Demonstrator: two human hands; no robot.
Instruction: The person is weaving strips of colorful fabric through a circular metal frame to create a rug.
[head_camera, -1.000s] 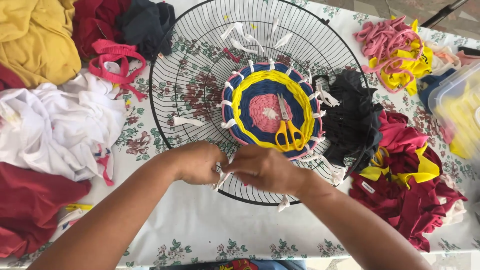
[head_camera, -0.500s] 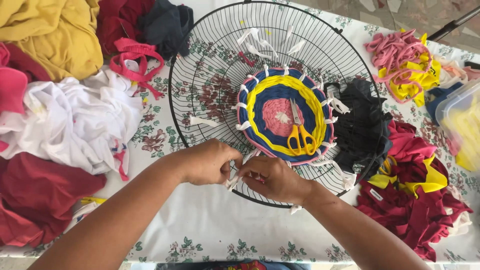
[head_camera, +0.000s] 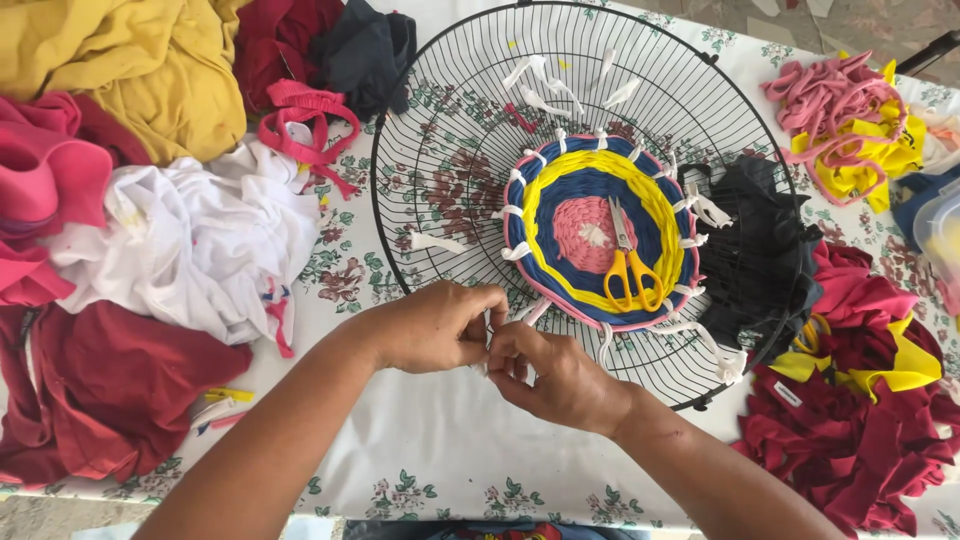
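I see my left hand (head_camera: 440, 328) and right hand (head_camera: 555, 375) pressed together, fingertips pinched shut on a thin white fabric strip (head_camera: 488, 330) at the near rim of the round black wire fan guard (head_camera: 420, 160). Inside the guard sits a round woven mat of blue, yellow and pink cloth (head_camera: 570, 195), with yellow-handled scissors (head_camera: 628, 265) lying on it. A black cloth (head_camera: 760, 250) drapes over the guard's right edge. White crumpled fabric (head_camera: 200, 240) lies left of my hands, dark red cloth (head_camera: 850, 440) to the right.
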